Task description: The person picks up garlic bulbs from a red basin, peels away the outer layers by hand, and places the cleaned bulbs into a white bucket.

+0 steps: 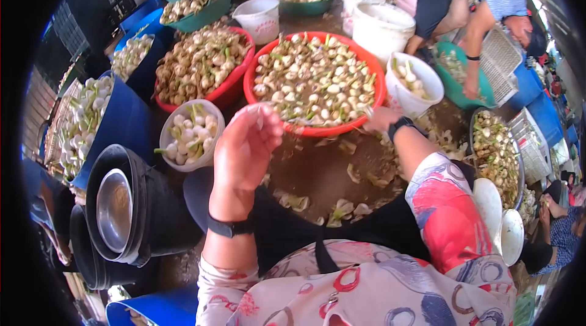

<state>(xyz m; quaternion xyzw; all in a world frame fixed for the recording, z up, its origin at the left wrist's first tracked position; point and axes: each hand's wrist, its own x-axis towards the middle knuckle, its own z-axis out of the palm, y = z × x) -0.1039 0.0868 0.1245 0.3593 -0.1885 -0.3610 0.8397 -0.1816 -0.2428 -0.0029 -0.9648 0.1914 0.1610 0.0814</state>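
My left hand [249, 143] is raised at the near left side of a red tub [383, 85], its fingers loosely curled and apart, with nothing visible in it. My right hand [384, 120] is at the tub's near right rim, fingers pinched together. A small thin thing shows at its fingertips, too blurred to name. Pale bulbs [317, 76] with short green stems, like fresh garlic, fill the tub. Left of my left hand stands a white bucket [166, 137] holding cleaner white bulbs.
Another red tub [249, 57] heaped with bulbs stands left. A white bucket [432, 91] is beyond my right hand. Stacked black buckets [146, 204] stand near left. Peeled skins [345, 211] litter the floor before me. A co-worker's arm [476, 51] reaches into a green basin [482, 97].
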